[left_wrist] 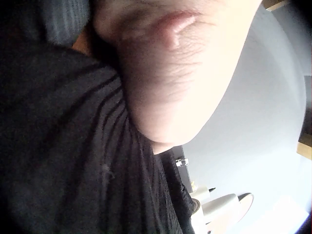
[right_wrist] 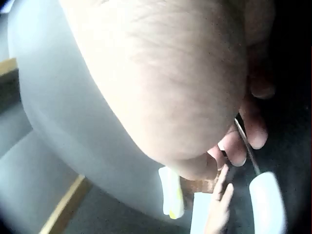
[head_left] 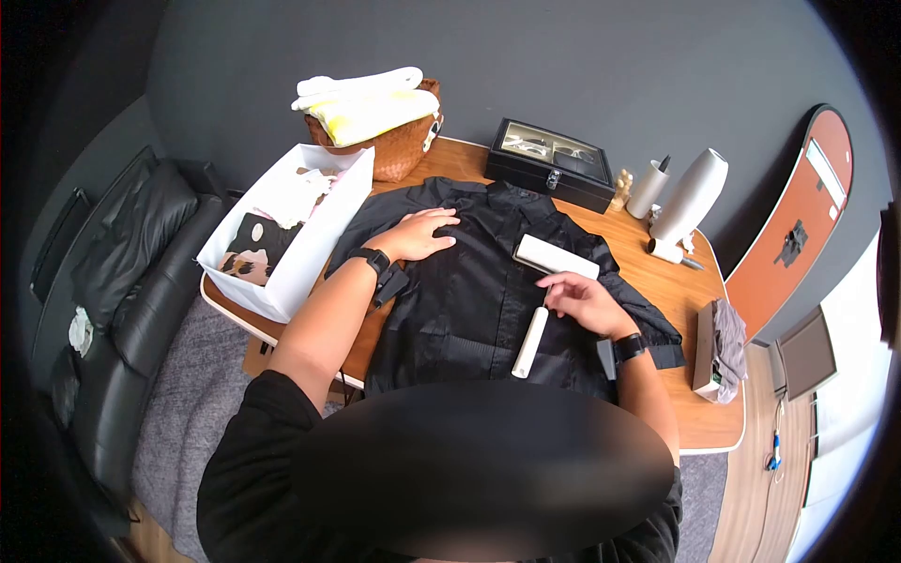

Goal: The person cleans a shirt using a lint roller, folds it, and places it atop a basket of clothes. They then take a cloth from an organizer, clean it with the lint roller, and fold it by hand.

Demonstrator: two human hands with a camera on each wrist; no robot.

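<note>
A black jacket [head_left: 469, 281] lies spread on the wooden table, collar away from me. My left hand [head_left: 421, 234] rests on its left side, fingers extended over the fabric. On the jacket's right half is a lint roller with a white roll [head_left: 557, 256] and a white handle [head_left: 531, 343] pointing toward me. My right hand [head_left: 587, 302] holds it by the thin metal rod [right_wrist: 247, 146] between roll and handle, fingers curled there. The right wrist view shows the handle [right_wrist: 267, 204] just beyond the fingertips. In the left wrist view, dark folds of fabric [left_wrist: 63, 146] fill the lower left.
A white box [head_left: 314, 246] of folded clothes stands left, beside a brown woven basket [head_left: 399, 150] topped with towels [head_left: 366, 108]. Behind the jacket is a black display case [head_left: 554, 169]. Bottles [head_left: 648, 190], a silver-white appliance [head_left: 692, 195] and a tissue box [head_left: 706, 352] are on the right.
</note>
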